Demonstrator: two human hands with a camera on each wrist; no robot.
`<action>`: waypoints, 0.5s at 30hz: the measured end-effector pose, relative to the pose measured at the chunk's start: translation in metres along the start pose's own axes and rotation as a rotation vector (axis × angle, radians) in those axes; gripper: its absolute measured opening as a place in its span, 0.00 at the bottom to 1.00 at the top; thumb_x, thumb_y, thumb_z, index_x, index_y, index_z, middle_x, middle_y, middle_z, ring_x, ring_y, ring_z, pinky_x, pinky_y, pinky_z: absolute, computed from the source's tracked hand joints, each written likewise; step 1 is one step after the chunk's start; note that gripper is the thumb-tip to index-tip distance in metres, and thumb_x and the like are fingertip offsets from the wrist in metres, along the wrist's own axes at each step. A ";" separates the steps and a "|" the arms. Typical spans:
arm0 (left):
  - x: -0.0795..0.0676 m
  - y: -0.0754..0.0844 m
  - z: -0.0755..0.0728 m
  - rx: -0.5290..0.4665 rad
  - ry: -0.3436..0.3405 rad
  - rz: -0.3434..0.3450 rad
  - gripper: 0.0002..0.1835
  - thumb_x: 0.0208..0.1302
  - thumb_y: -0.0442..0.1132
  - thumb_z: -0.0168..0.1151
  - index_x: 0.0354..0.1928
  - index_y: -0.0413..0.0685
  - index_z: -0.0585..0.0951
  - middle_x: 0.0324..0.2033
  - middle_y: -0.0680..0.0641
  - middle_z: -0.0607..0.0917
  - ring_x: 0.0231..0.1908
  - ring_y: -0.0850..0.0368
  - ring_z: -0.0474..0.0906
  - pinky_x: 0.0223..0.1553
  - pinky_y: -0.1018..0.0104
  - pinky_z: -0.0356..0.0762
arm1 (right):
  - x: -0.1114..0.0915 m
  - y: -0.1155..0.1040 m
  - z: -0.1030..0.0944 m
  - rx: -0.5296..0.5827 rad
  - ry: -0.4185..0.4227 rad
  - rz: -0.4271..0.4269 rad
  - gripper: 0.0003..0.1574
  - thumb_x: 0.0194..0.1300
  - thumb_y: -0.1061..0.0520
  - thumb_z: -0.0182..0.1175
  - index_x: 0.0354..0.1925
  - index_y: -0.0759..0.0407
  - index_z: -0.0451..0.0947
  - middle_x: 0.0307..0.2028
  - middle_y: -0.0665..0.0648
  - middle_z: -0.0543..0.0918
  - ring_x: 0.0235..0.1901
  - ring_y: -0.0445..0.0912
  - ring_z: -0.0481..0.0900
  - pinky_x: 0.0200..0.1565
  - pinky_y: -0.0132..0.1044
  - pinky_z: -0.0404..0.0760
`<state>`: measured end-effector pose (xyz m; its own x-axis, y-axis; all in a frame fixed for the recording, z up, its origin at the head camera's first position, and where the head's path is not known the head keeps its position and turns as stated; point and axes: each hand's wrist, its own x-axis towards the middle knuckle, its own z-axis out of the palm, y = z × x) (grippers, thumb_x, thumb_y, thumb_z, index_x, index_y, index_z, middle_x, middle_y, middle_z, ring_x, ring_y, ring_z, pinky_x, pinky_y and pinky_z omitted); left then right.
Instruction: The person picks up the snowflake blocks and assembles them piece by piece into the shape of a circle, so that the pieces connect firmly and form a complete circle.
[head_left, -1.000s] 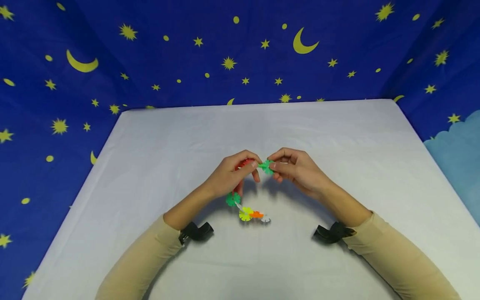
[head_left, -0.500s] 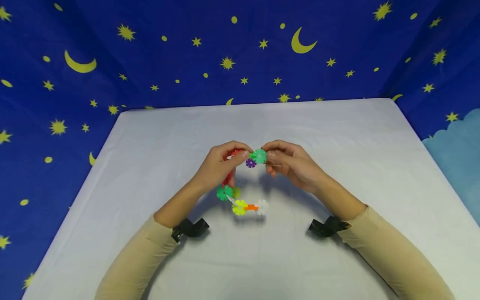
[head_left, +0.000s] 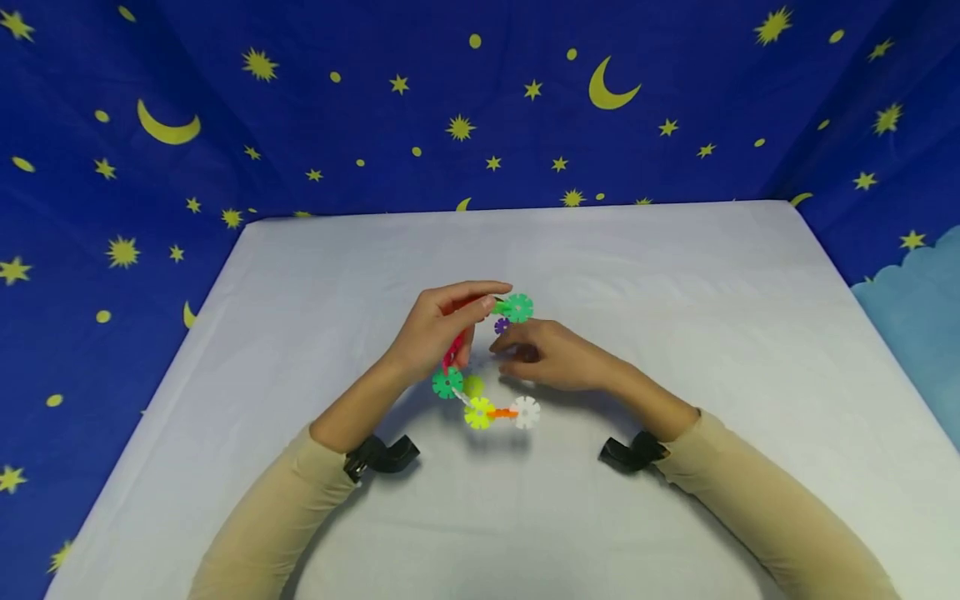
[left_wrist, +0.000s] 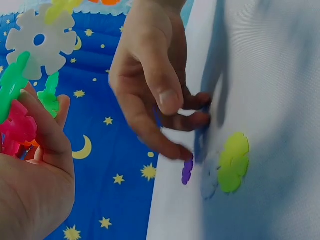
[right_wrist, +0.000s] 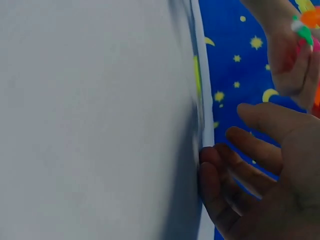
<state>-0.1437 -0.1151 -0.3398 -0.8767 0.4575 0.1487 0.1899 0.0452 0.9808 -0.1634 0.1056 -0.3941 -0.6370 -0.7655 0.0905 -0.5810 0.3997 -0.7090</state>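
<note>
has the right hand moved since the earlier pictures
Yes: in the head view, the right hand went down and left against the starry backdrop.

Your left hand [head_left: 431,333] holds the snowflake-disc chain [head_left: 447,382] above the middle of the worktop [head_left: 675,275], left of your right hand [head_left: 562,357]. A loose disc [head_left: 502,326] lies just beside your right fingertips, towards the far edge; a second disc [head_left: 473,386] lies nearer the near edge, between your hands. The backdrop [head_left: 375,125] hangs behind the far edge.
</note>
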 end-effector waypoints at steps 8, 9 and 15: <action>0.000 -0.003 0.000 0.001 0.002 0.029 0.15 0.71 0.46 0.56 0.54 0.52 0.82 0.10 0.38 0.70 0.08 0.45 0.67 0.09 0.59 0.66 | 0.010 -0.007 0.013 -0.255 -0.093 -0.138 0.20 0.71 0.55 0.53 0.57 0.58 0.78 0.59 0.55 0.75 0.57 0.46 0.72 0.59 0.41 0.70; 0.000 -0.003 0.001 0.004 0.002 0.027 0.15 0.71 0.47 0.56 0.54 0.52 0.82 0.10 0.38 0.70 0.08 0.45 0.67 0.09 0.59 0.66 | 0.010 -0.007 0.014 -0.270 -0.090 -0.148 0.19 0.71 0.55 0.53 0.56 0.58 0.79 0.59 0.55 0.75 0.61 0.47 0.69 0.61 0.43 0.68; -0.001 -0.005 0.002 0.007 -0.007 -0.002 0.16 0.72 0.47 0.54 0.55 0.52 0.81 0.10 0.38 0.70 0.08 0.45 0.67 0.07 0.60 0.65 | 0.006 -0.007 0.014 -0.299 -0.016 -0.148 0.14 0.66 0.59 0.59 0.49 0.57 0.84 0.52 0.51 0.81 0.58 0.46 0.73 0.60 0.42 0.70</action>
<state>-0.1427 -0.1140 -0.3449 -0.8741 0.4633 0.1460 0.1915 0.0523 0.9801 -0.1561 0.0909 -0.3989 -0.5281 -0.8331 0.1647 -0.7912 0.4122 -0.4518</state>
